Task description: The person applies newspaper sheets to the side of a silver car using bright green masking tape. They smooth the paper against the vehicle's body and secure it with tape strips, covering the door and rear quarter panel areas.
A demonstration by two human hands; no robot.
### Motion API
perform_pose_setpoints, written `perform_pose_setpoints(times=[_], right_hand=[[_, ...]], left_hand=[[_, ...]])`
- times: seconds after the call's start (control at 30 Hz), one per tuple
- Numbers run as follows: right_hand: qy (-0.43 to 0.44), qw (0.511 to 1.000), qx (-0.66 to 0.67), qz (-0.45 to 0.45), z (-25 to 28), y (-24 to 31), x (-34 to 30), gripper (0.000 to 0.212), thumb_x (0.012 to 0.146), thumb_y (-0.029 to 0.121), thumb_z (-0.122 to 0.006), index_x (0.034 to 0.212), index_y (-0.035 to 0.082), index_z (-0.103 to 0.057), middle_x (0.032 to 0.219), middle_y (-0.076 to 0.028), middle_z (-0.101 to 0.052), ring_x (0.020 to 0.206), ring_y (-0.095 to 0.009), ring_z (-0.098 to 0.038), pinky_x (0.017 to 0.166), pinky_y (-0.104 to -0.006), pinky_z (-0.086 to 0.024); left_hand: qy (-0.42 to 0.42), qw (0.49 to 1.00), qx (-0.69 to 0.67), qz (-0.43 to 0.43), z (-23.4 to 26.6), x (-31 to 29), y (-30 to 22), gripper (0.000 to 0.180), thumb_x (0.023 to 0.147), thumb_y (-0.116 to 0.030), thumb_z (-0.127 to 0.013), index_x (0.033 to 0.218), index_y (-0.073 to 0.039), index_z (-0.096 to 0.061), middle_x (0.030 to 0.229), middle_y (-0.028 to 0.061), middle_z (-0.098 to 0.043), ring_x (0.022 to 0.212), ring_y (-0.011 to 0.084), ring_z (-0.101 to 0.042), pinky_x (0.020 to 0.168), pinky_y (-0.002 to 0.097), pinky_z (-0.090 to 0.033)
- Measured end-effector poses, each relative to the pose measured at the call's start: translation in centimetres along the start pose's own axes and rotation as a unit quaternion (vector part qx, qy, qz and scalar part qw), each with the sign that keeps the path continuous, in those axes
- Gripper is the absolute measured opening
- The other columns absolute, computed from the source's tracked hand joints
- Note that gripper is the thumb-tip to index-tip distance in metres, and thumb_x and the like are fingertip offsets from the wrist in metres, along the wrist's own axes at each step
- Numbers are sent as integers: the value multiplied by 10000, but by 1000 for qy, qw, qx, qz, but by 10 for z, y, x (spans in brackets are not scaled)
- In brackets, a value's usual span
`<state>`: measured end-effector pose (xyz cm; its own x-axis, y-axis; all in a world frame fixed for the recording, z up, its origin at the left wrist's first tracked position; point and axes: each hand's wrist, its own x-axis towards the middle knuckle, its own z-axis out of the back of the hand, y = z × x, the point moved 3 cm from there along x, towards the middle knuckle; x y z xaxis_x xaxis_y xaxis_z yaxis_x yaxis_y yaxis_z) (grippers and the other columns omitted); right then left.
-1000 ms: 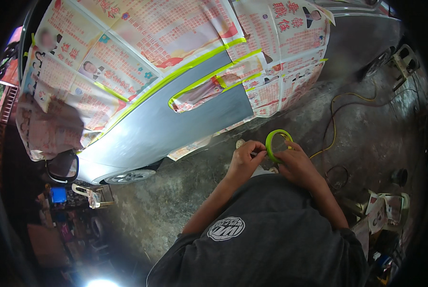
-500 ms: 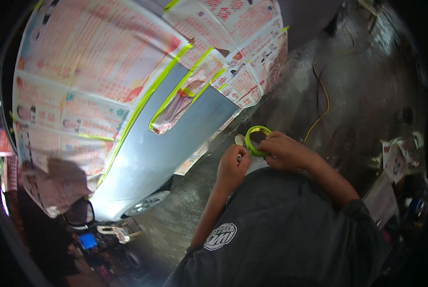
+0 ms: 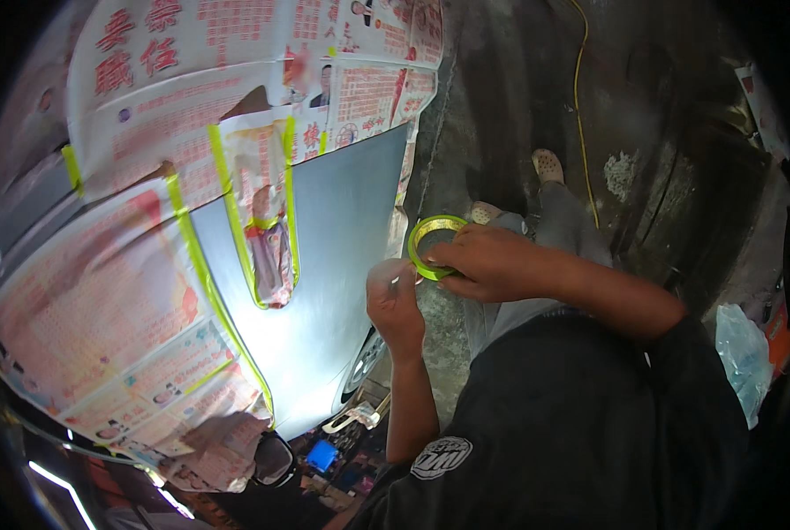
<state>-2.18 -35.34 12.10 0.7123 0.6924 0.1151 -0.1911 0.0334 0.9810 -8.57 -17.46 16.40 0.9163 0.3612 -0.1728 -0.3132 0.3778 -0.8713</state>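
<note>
My right hand [image 3: 492, 261] grips a roll of yellow-green masking tape [image 3: 413, 248], thumb and fingers closed over its right side. Beside the roll's lower left edge, my left hand [image 3: 396, 305] is raised with its fingertips pinched together; anything between them is too small to make out. Left of both hands stands a car with a bare silver-grey panel [image 3: 337, 203]. Printed paper sheets [image 3: 170, 106] cover the bodywork around it, their borders held by yellow-green tape [image 3: 202, 265]. A narrow paper strip [image 3: 269, 252], edged with the same tape, runs down the panel.
A car wheel [image 3: 357, 371] shows under the panel. Near it on the floor are a blue object [image 3: 322, 455] and clutter. A yellow cable [image 3: 578, 97] crosses the dark floor. My shoes [image 3: 548, 166] are ahead, and a clear plastic bag [image 3: 742, 362] lies at right.
My view has turned, so the car stands more upright at left and my shoes show. Both hands are still together at the tape roll, slightly further left in the picture.
</note>
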Motion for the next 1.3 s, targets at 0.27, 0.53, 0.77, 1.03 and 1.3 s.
perform_pose_setpoints(times=[0.27,0.53,0.77,1.03,1.3], right_hand=[[7,988,64,-140,-56,-112,50,334,977,311,-669,1182,51,-626,906,-206,-705,792,-427,-691,701,-532,-538],[-47,994,95,-24,-131,-145,123,290,945,270,-679,1104,32,-627,796,-167,-707,761,-384,-708,717,-515,-534],[-44,995,-47,-74,-169,-139,186,251,867,225,-690,1013,21,-680,704,-144,-710,736,-332,-745,755,-453,-575],[-154,971,182,-8,-176,-104,194,465,919,430,-719,1148,52,-573,749,-112,-684,702,-347,-696,657,-482,-529],[-170,943,284,-35,-175,-106,224,207,954,209,-638,961,17,-713,835,-205,-738,797,-391,-734,716,-510,-568]], left_hand=[[-72,985,148,-55,9,42,77,84,977,51,-609,1045,31,-654,1093,148,-670,973,200,-676,785,318,-621],[-255,940,221,-50,58,84,118,110,1009,-75,-618,1053,25,-605,1034,125,-687,930,189,-677,768,313,-604],[-330,897,227,-187,106,108,104,129,1019,-86,-645,1034,38,-614,1013,136,-705,875,194,-690,758,295,-610],[-313,871,304,-226,113,127,88,122,956,20,-707,1071,62,-701,1013,118,-724,900,180,-702,784,273,-594],[-348,836,319,-279,110,134,90,189,939,-21,-744,1092,74,-685,982,122,-729,841,163,-678,761,283,-568]])
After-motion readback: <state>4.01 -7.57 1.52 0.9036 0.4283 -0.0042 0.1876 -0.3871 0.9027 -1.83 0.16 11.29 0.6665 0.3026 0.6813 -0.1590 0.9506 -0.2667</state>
